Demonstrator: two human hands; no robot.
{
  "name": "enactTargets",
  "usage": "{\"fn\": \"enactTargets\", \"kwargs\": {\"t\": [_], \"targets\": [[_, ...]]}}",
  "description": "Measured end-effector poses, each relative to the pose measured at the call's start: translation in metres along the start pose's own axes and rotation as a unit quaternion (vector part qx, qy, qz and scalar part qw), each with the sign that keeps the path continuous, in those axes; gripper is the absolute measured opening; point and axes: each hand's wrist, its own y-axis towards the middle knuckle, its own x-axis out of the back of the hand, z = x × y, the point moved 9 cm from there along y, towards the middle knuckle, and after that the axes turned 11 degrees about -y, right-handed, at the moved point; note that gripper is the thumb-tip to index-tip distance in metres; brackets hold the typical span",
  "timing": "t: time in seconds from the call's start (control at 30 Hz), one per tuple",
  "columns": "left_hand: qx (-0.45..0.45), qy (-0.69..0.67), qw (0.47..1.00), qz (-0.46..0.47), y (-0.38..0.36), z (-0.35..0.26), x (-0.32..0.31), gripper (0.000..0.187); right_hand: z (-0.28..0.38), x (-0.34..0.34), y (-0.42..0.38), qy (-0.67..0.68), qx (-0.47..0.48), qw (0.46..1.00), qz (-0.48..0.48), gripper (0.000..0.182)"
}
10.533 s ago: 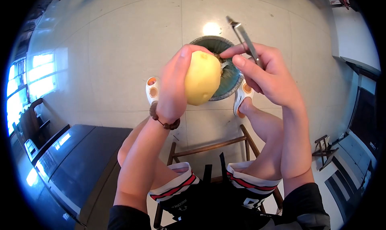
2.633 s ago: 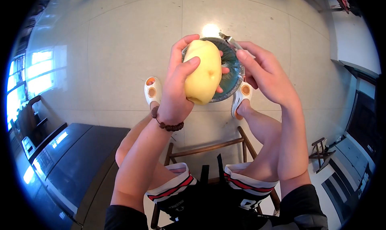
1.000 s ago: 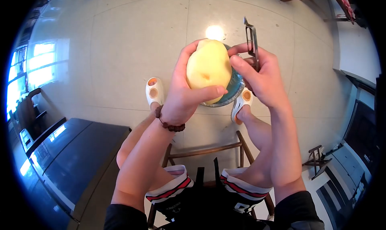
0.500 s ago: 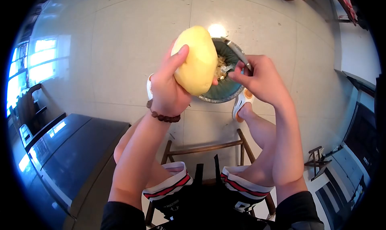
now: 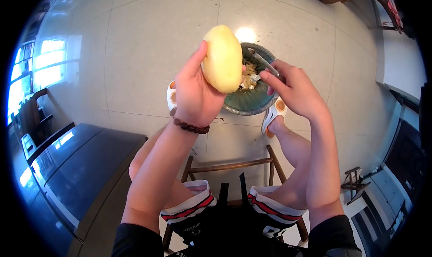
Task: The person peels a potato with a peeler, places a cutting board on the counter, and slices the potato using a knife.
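My left hand (image 5: pixel 198 88) is wrapped round a large peeled potato (image 5: pixel 222 59), pale yellow and smooth, with the thumb along its left side. A slim metal peeler (image 5: pixel 265 63) is gripped in my right hand (image 5: pixel 297 88), its narrow end pointing up and left. A gap separates the peeler from the potato. Below both hands stands a round bin (image 5: pixel 245 109) with a dark green liner, holding peelings (image 5: pixel 249 79) and some white scraps. The potato and my left hand hide part of its left side.
Wooden stool bars (image 5: pixel 229 166) lie between my legs. A dark glossy table (image 5: pixel 90 167) is at my left, with a wooden chair (image 5: pixel 33 108) beyond it. A small wooden stool (image 5: pixel 354 183) stands far right on the tiled floor (image 5: pixel 157 41).
My left hand has moved slightly right and up, and the potato has turned a little in it. In my right hand, the peeler has tilted flatter.
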Motion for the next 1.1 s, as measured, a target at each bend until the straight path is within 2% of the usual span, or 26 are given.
{"fn": "enactTargets", "kwargs": {"t": [0.07,0.13,0.33,0.4,0.43,0.5,0.57,0.67,0.73,0.8,0.87,0.97,1.1], "targets": [[0.016,0.014,0.996,0.083,0.001,-0.001,-0.006,0.047,-0.001,0.002,0.001,0.010,0.011,1.000,-0.023,0.033],[0.007,0.017,0.997,0.072,0.000,-0.004,-0.008,0.046,-0.001,0.005,0.000,0.020,0.022,0.998,-0.046,0.037],[-0.030,0.054,0.997,0.037,-0.002,-0.011,-0.010,0.043,-0.003,0.009,-0.002,0.099,0.064,0.986,-0.117,0.032],[-0.033,0.056,0.997,0.033,-0.002,-0.011,-0.010,0.044,0.000,0.009,-0.002,0.179,0.077,0.972,-0.128,0.027],[-0.034,0.074,0.996,0.047,-0.003,-0.010,-0.013,0.046,0.006,0.008,-0.004,0.178,0.076,0.973,-0.127,0.027],[-0.032,0.089,0.994,0.060,-0.002,-0.005,-0.017,0.049,0.022,0.004,-0.012,0.336,0.098,0.928,-0.128,0.024],[-0.100,0.131,0.986,0.025,-0.002,-0.006,-0.016,0.045,0.028,-0.001,-0.012,0.301,0.100,0.941,-0.119,0.023],[-0.130,0.165,0.977,0.033,-0.004,-0.003,-0.024,0.044,0.029,-0.003,-0.010,0.233,0.093,0.962,-0.106,0.024],[-0.111,0.160,0.980,0.044,-0.002,-0.005,-0.021,0.043,0.030,-0.006,-0.008,0.371,0.112,0.919,-0.068,0.024],[-0.094,0.155,0.982,0.055,-0.003,-0.007,-0.021,0.043,0.025,-0.006,0.000,0.358,0.122,0.923,-0.078,0.022],[-0.064,0.118,0.985,0.110,-0.006,-0.004,-0.032,0.051,0.024,0.000,-0.001,0.343,0.129,0.926,-0.090,0.021],[-0.101,0.120,0.984,0.080,-0.003,-0.007,-0.029,0.050,0.032,0.004,-0.010,0.392,0.088,0.914,-0.057,0.023],[-0.114,0.128,0.982,0.084,-0.005,-0.005,-0.036,0.045,0.037,0.003,-0.012,0.354,0.110,0.925,-0.084,0.029]]}}
